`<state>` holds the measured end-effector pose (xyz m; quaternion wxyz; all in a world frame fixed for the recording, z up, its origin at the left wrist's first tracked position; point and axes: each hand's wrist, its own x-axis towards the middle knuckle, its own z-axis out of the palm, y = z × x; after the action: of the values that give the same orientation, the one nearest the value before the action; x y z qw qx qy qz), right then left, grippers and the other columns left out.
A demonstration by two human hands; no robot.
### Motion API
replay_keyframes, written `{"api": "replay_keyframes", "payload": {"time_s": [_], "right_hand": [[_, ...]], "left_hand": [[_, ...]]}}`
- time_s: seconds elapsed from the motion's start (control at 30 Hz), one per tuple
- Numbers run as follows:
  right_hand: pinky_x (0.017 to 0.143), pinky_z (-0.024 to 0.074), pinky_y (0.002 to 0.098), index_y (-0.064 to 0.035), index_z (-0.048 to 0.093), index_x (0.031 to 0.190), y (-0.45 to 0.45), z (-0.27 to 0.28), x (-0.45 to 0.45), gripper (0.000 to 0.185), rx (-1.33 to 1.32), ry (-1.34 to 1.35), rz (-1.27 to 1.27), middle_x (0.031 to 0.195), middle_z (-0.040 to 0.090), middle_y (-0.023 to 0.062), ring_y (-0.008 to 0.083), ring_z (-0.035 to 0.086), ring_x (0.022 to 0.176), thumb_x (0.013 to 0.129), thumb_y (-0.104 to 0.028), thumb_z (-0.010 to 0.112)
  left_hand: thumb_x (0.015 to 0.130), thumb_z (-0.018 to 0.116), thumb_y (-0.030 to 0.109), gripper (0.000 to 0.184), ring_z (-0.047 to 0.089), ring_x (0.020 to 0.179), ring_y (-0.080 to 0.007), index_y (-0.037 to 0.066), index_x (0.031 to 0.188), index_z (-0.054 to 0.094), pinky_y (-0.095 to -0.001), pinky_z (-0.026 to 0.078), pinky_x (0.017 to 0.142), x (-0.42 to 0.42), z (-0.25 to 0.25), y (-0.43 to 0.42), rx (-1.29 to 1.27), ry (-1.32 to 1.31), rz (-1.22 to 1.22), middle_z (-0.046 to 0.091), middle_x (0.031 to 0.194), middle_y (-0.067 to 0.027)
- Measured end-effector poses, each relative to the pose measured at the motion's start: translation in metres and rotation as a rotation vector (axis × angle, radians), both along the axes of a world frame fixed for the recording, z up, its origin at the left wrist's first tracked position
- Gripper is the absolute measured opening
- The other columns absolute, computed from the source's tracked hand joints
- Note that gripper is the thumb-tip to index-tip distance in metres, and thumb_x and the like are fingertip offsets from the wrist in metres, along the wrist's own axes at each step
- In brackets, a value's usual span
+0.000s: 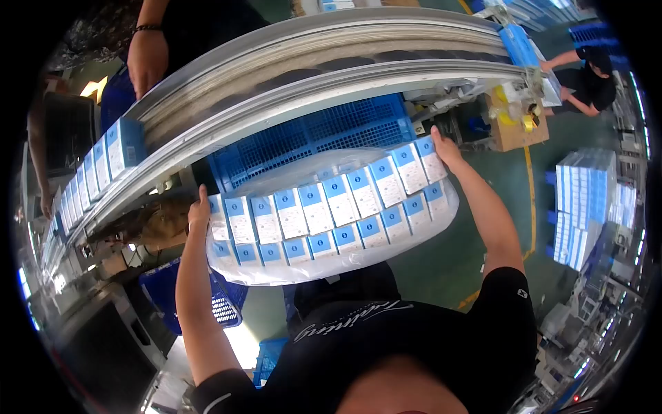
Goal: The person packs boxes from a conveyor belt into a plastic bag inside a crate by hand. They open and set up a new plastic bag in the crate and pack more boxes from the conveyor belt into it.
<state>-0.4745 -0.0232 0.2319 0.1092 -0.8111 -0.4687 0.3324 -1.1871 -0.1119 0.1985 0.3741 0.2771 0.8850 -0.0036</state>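
A long row of small blue-and-white boxes point(314, 209) is squeezed end to end between my two hands. My left hand point(198, 209) presses on the left end of the row, its thumb pointing up. At the right end, my right hand point(447, 150) clamps the last box, thumb also raised. Just below lies a second row of the same boxes point(345, 237) in a clear plastic bag point(324, 272). The bag's film also shows behind the held row. Beyond it is a blue plastic crate point(303, 138) with slatted walls, partly covered by the bag.
A conveyor point(331, 62) curves across ahead, with similar boxes point(123, 146) lined up at its left. Another person's hand point(147, 58) rests near the belt; a co-worker point(586, 86) stands far right. Stacked cartons point(583, 207) are at right. A blue basket point(224, 303) sits below left.
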Motion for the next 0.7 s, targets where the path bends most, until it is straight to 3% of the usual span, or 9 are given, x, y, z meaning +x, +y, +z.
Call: {"api": "replay_keyframes", "payload": {"time_s": [0.07,0.1,0.23,0.3,0.37,0.47,0.57,0.63,0.7], "right_hand": [[0.085,0.0489,0.0382,0.0059,0.057,0.120,0.009,-0.033,0.009,0.093,-0.218,0.121,0.018,0.115,0.064,0.0224,0.0307,0.062,0.105,0.085,-0.077,0.033],[0.092,0.0457,0.0456,-0.0015,0.059,0.124,0.010,-0.012,-0.005,0.095,-0.363,0.463,-0.072,0.119,0.063,0.0197,0.0315,0.058,0.113,0.082,-0.082,0.029],[0.095,0.0362,0.0627,-0.0158,0.055,0.132,0.025,0.034,-0.011,0.093,-0.836,0.507,-0.096,0.132,0.055,0.0162,0.0333,0.051,0.120,0.078,-0.087,0.030],[0.094,0.0346,0.0647,-0.0153,0.056,0.131,0.027,0.039,-0.012,0.108,-0.851,0.371,-0.042,0.136,0.049,0.0210,0.0382,0.044,0.126,0.064,-0.096,0.031],[0.096,0.0330,0.0652,-0.0150,0.053,0.134,0.026,0.036,-0.010,0.113,-0.890,0.380,-0.024,0.138,0.047,0.0217,0.0399,0.041,0.128,0.061,-0.098,0.029],[0.099,0.0269,0.0671,-0.0155,0.046,0.140,0.026,0.036,-0.003,0.117,-0.960,0.400,0.003,0.143,0.041,0.0210,0.0416,0.035,0.132,0.060,-0.099,0.026],[0.101,0.0218,0.0706,-0.0152,0.039,0.145,0.025,0.037,-0.003,0.118,-0.983,0.418,-0.001,0.147,0.037,0.0199,0.0434,0.030,0.135,0.062,-0.098,0.023],[0.095,0.0339,0.0657,-0.0141,0.051,0.136,0.022,0.038,-0.001,0.120,-0.913,0.403,0.002,0.135,0.050,0.0208,0.0410,0.043,0.125,0.056,-0.101,0.027],[0.090,0.0406,0.0601,-0.0136,0.058,0.128,0.016,0.037,0.000,0.113,-0.823,0.420,0.015,0.124,0.058,0.0180,0.0371,0.052,0.113,0.059,-0.099,0.029]], "left_hand": [[0.082,0.047,0.069,0.071,0.064,0.095,-0.0283,0.005,0.103,0.068,-0.0391,0.049,0.082,0.005,-0.003,0.003,-0.106,-0.446,0.269,0.068,0.106,-0.0157],[0.082,0.047,0.069,0.071,0.064,0.095,-0.0283,0.005,0.103,0.068,-0.0391,0.049,0.082,0.013,0.021,0.006,-0.108,-0.433,0.287,0.068,0.106,-0.0157],[0.082,0.056,0.053,0.055,0.064,0.093,-0.0334,0.005,0.106,0.067,-0.0490,0.051,0.082,0.015,0.060,0.024,-0.514,-0.520,0.203,0.066,0.112,-0.0149],[0.080,0.062,0.041,0.049,0.067,0.086,-0.0330,0.004,0.111,0.063,-0.0450,0.054,0.078,0.012,0.041,0.024,-0.219,-0.230,-0.101,0.068,0.106,-0.0174],[0.079,0.062,0.028,0.037,0.065,0.084,-0.0391,0.004,0.106,0.053,-0.0461,0.052,0.072,0.059,0.063,0.005,0.250,0.447,-0.518,0.067,0.084,-0.0204],[0.085,0.056,0.026,0.025,0.062,0.082,-0.0410,0.010,0.103,0.050,-0.0519,0.047,0.069,0.064,0.024,-0.044,0.655,0.546,-0.321,0.066,0.092,-0.0171],[0.085,0.057,0.029,0.031,0.062,0.088,-0.0377,0.009,0.108,0.050,-0.0491,0.048,0.069,0.063,0.026,-0.039,0.564,0.620,-0.478,0.062,0.101,-0.0167],[0.083,0.062,0.034,0.058,0.048,0.116,-0.0341,0.004,0.129,0.043,-0.0450,0.040,0.094,0.091,0.054,-0.015,0.424,0.870,-0.579,0.052,0.119,-0.0162],[0.080,0.067,0.028,0.064,0.044,0.121,-0.0342,0.004,0.134,0.042,-0.0464,0.034,0.101,0.161,0.101,0.013,0.787,0.767,-0.666,0.050,0.126,-0.0158]]}}
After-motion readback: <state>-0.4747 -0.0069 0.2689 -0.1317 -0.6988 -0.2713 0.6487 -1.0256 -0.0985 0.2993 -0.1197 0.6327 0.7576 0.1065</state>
